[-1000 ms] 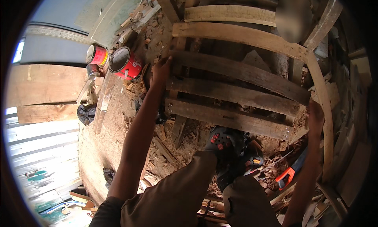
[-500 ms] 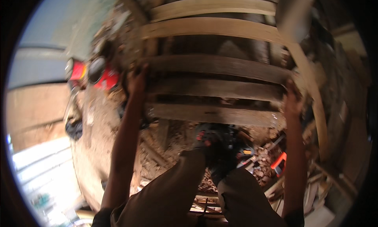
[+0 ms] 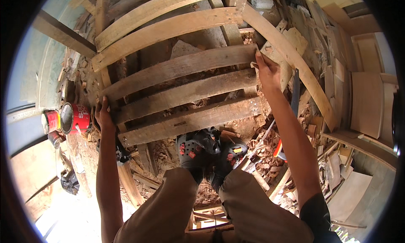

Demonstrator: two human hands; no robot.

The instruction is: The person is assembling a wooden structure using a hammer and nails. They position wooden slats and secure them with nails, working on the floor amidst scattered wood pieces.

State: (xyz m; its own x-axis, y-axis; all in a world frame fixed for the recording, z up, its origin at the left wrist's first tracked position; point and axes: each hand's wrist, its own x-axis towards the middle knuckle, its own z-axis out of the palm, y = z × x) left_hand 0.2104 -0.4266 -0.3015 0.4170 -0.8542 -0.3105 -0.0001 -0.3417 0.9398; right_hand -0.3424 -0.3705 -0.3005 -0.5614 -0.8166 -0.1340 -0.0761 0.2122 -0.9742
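A weathered, dark wooden slat (image 3: 181, 72) spans the gap between my two hands on a slatted wooden frame. My left hand (image 3: 103, 113) is closed at its left end, fingertips on the wood. At the right end my right hand (image 3: 268, 72) grips the same slat, thumb along the edge and the other fingers partly hidden. Two more grey-brown slats, a middle slat (image 3: 185, 94) and a near slat (image 3: 190, 120), lie below it, roughly parallel. Beyond it run paler slats (image 3: 168, 36), fixed to a post at the right.
Red cans (image 3: 76, 118) stand at the left. A pale diagonal board (image 3: 291, 53) slopes down on the right, near a dark saw-like blade (image 3: 295, 91). Wood shavings (image 3: 263, 148) and offcuts surround my clogs (image 3: 192, 148). Panels (image 3: 367, 102) lean at the far right.
My view has turned and steadied, so the frame appears farther left and tilted, its right end higher. Both hands stay at the dark slat's ends.
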